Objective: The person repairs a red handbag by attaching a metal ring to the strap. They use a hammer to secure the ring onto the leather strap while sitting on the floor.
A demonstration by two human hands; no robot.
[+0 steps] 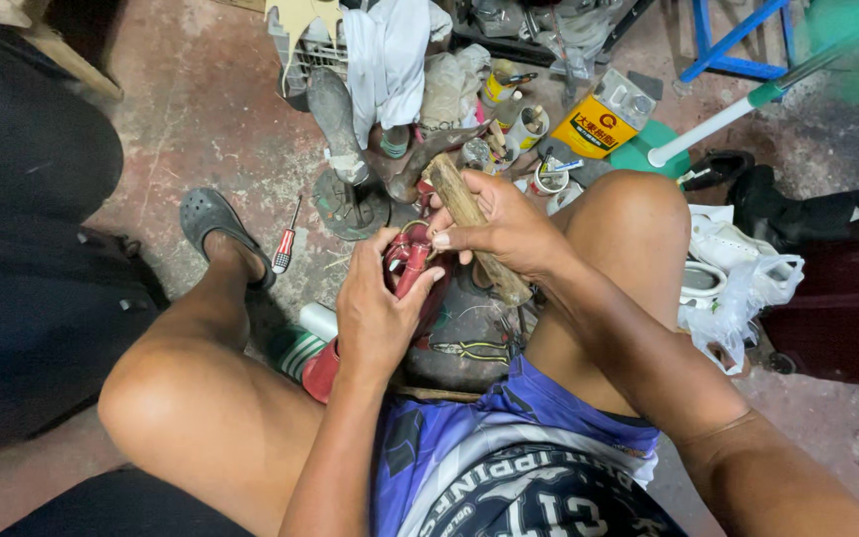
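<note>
Risk entry: red shoe (412, 268) between the knees, gripped by left hand (375, 313); right hand (499, 227) clutching wooden-handled tool (469, 221) could slip and strike the left thumb just beside it.

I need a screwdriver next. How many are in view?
1: a red-handled screwdriver lies on the floor by the grey clog, left of the left hand. The clutter beyond the hands may hide more.
</note>
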